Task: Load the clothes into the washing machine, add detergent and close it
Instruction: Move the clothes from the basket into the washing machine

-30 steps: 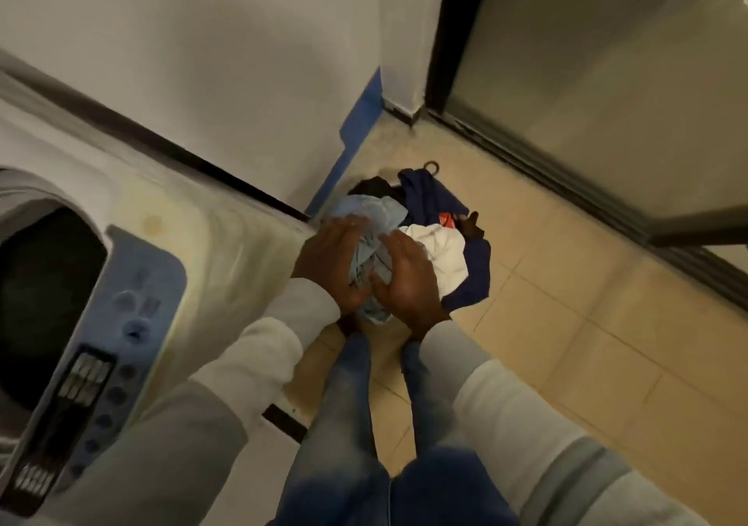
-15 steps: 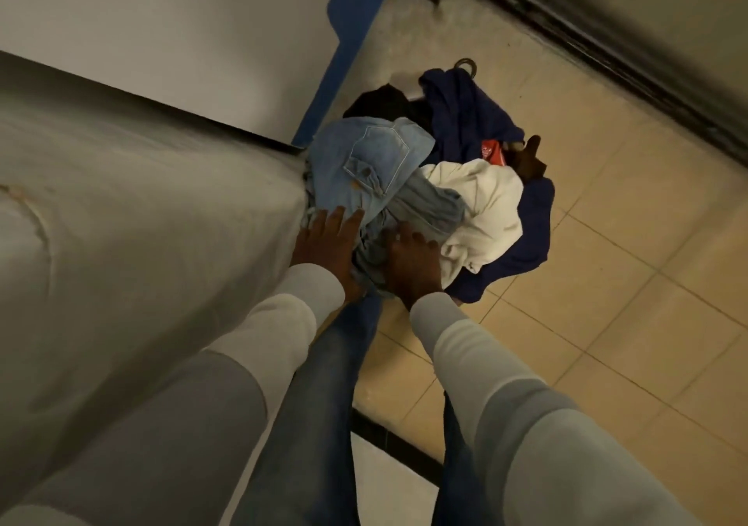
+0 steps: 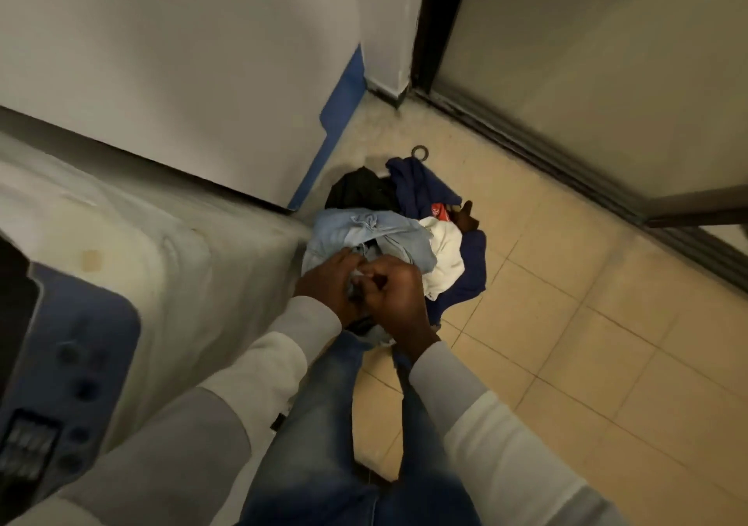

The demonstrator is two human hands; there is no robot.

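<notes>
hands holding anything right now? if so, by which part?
Both. The left hand and right hand grip the light-blue denim garment by its bunched near edge, atop the clothes pile. Waistband or hem: cannot tell.

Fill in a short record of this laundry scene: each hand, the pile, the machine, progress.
Left hand: grips light blue denim garment
Right hand: grips the same garment
Pile: white garment, navy garment, black garment, on tiled floor
Machine: washing machine beside the pile
Progress: pile not yet loaded
</notes>
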